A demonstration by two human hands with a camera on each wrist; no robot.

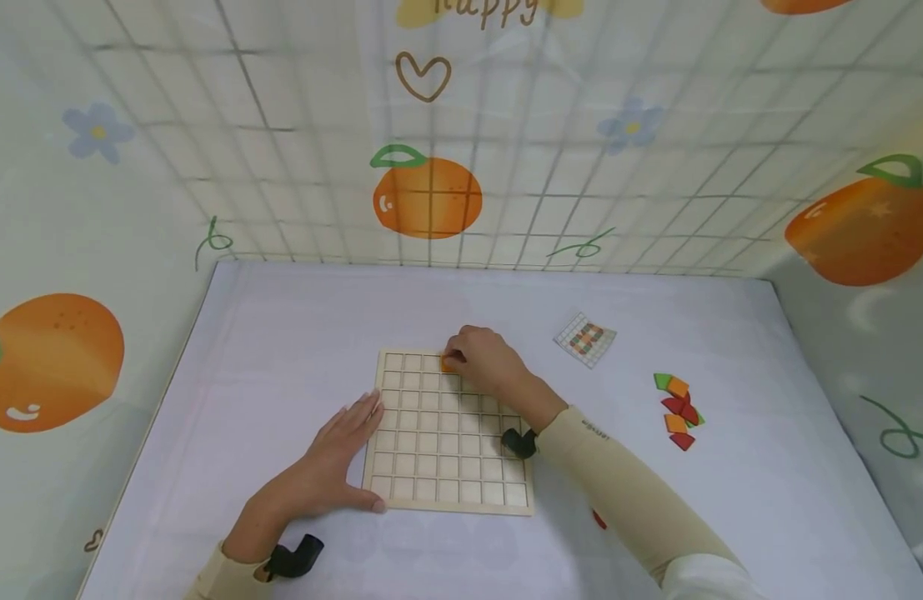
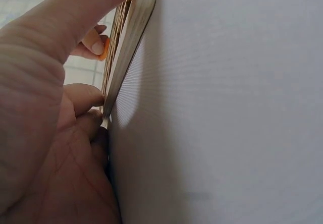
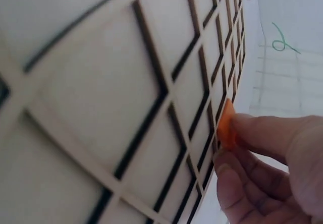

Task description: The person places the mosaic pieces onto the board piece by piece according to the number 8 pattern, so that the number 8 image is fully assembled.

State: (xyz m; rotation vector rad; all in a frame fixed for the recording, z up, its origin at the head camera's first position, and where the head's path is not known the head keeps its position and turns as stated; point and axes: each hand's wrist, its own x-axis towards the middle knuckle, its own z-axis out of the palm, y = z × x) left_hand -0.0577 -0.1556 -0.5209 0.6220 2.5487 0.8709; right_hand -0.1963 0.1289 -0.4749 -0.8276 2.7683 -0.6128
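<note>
A pale wooden grid board with square recesses lies on the white table. Over a cell near its far edge, my right hand pinches an orange square tile between thumb and fingers. In the right wrist view the tile stands tilted right at the grid's ridges. My left hand rests along the board's left side, its fingers fairly straight and its thumb at the near left corner. From the left wrist view, the left fingers touch the board's edge.
Right of the board lies a loose cluster of red, green and orange tiles. A small card with a printed coloured grid pattern lies behind it to the left. One red piece shows beside the right sleeve. Patterned fabric walls surround the table.
</note>
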